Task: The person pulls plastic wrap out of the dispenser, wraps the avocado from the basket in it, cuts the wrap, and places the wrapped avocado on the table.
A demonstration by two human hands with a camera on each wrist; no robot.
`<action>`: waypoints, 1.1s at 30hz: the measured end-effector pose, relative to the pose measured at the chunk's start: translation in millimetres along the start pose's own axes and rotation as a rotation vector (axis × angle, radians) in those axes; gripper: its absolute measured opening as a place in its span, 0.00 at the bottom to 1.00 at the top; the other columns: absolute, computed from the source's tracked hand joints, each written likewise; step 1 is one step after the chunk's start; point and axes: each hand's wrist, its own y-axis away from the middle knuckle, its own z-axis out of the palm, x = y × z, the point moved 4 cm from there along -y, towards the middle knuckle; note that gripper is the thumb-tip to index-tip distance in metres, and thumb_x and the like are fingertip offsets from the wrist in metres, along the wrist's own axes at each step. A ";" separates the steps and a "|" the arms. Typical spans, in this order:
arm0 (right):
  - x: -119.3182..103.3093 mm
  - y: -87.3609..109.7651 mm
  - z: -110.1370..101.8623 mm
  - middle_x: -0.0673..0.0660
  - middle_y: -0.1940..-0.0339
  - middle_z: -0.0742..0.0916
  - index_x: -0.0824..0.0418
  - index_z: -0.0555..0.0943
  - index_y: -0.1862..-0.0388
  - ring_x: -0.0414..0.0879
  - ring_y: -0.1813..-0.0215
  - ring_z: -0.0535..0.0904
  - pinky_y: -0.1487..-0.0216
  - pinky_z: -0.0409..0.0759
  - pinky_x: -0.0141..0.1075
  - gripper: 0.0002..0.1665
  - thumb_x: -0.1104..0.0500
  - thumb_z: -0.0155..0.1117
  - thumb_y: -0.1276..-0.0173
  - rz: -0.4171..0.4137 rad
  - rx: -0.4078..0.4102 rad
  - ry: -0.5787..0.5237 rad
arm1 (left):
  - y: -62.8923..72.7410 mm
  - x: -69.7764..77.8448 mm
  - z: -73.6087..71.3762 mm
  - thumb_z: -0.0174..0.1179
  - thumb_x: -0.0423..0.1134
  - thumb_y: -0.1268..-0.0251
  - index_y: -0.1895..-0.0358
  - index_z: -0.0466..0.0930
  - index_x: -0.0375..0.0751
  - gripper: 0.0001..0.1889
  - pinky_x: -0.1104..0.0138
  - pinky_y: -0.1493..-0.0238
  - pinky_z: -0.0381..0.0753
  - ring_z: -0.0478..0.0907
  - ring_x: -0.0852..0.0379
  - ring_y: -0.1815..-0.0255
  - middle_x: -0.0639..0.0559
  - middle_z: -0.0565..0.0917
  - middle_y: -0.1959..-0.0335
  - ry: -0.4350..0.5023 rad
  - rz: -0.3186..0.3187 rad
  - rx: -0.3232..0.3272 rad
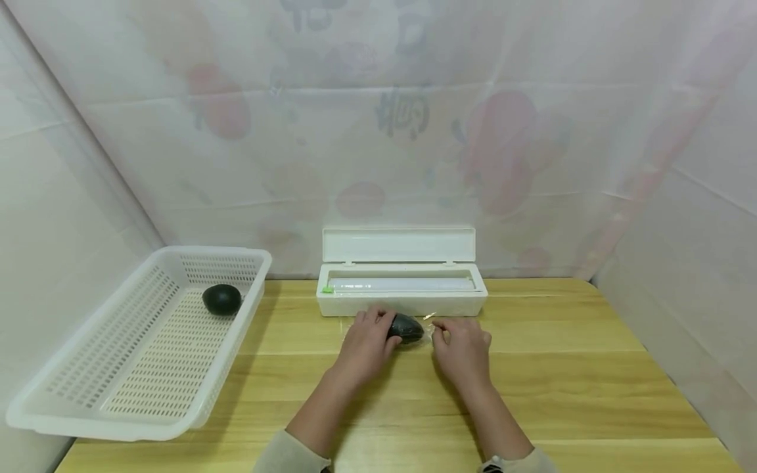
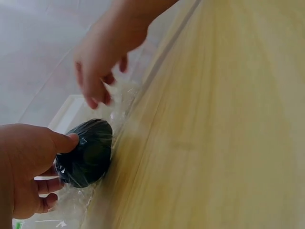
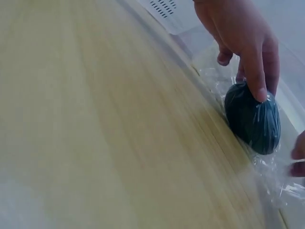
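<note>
Within left grip (image 1: 365, 343), film-wrapped oval (image 1: 407, 328); seemingly bare twin (image 1: 221, 300), head view only.

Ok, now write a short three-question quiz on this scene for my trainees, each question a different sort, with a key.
1. Which hand grips the film-wrapped dark oval item?
2. True or false: the lid of the white box stands open.
3. Fill in the blank: another dark oval item lies inside the white ____.

Key:
1. The left hand.
2. True.
3. Basket.
</note>
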 end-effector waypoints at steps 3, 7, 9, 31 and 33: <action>-6.8 0.1 -3.3 0.53 0.66 0.86 0.58 0.89 0.64 0.51 0.60 0.78 0.59 0.73 0.50 0.09 0.65 0.67 0.42 -0.054 0.051 -0.037 | 0.2 0.1 2.5 0.58 0.49 0.29 0.32 0.71 0.44 0.26 0.55 0.45 0.77 0.72 0.46 0.42 0.47 0.74 0.40 -0.019 -0.003 0.001; -14.4 1.4 2.2 0.53 0.63 0.85 0.60 0.87 0.57 0.44 0.65 0.81 0.64 0.80 0.37 0.13 0.67 0.67 0.42 -0.037 -0.075 -0.172 | -0.5 -0.1 3.2 0.56 0.49 0.28 0.31 0.70 0.45 0.26 0.55 0.43 0.76 0.70 0.46 0.41 0.47 0.73 0.38 -0.035 -0.013 -0.006; -15.1 2.5 6.3 0.54 0.58 0.85 0.61 0.86 0.51 0.43 0.64 0.82 0.64 0.82 0.33 0.18 0.67 0.65 0.41 0.043 -0.167 -0.249 | -0.9 -0.3 3.3 0.55 0.50 0.27 0.30 0.70 0.45 0.26 0.54 0.43 0.75 0.70 0.46 0.40 0.48 0.72 0.37 -0.042 -0.020 -0.013; -13.9 0.2 26.5 0.58 0.45 0.81 0.58 0.80 0.41 0.56 0.40 0.76 0.39 0.76 0.53 0.29 0.59 0.76 0.42 0.052 -0.309 -0.150 | -3.7 -6.9 5.5 0.65 0.52 0.36 0.27 0.62 0.45 0.37 0.53 0.40 0.73 0.69 0.45 0.39 0.48 0.72 0.32 0.004 -0.043 0.003; -14.6 0.3 25.8 0.57 0.46 0.82 0.58 0.80 0.41 0.56 0.40 0.77 0.40 0.76 0.53 0.28 0.59 0.76 0.42 0.048 -0.303 -0.144 | -3.2 -7.1 3.8 0.69 0.51 0.41 0.29 0.66 0.46 0.37 0.54 0.40 0.73 0.69 0.46 0.39 0.48 0.73 0.33 -0.007 -0.032 0.040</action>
